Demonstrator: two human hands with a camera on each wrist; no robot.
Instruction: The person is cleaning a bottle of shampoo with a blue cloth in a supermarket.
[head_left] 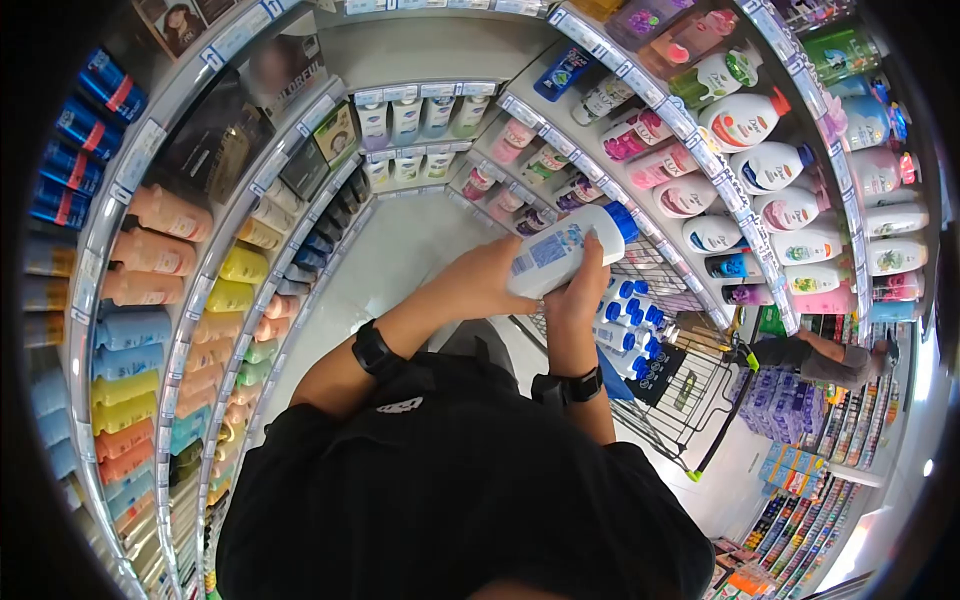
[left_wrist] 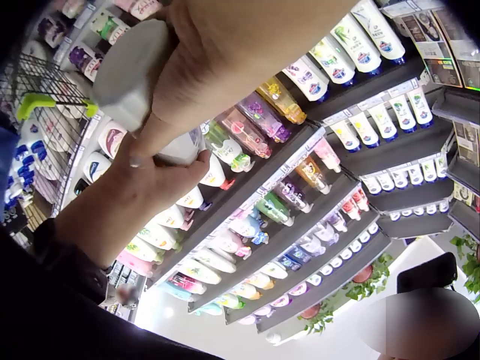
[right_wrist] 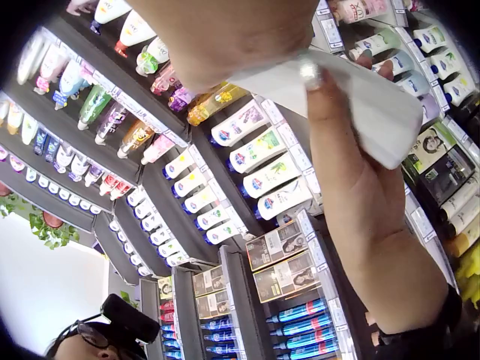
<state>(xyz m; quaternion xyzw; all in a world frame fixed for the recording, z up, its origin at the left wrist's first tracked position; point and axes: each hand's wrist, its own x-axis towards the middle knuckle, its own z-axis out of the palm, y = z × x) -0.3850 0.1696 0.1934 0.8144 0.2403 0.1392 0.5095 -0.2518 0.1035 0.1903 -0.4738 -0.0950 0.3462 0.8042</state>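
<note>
A white bottle (head_left: 550, 258) with a blue cap (head_left: 622, 222) and blue print on its label is held tilted in front of my chest, cap toward the upper right. My left hand (head_left: 482, 282) grips the lower end from the left side. Round the right side, near the cap end, curls my right hand (head_left: 580, 285), its thumb lying along the bottle. In the left wrist view the bottle's plain white base (left_wrist: 131, 75) shows beside the left hand (left_wrist: 199, 79). The right wrist view has the white body (right_wrist: 375, 112) between both hands, its label hidden.
A shopping cart (head_left: 700, 400) stands to my right, with several white, blue-capped bottles (head_left: 625, 335) near it. Shelves of pump bottles (head_left: 740, 125) curve along the right, and coloured bottles (head_left: 155, 290) line the left. Another person (head_left: 815, 360) is farther right, near purple packs (head_left: 785, 400).
</note>
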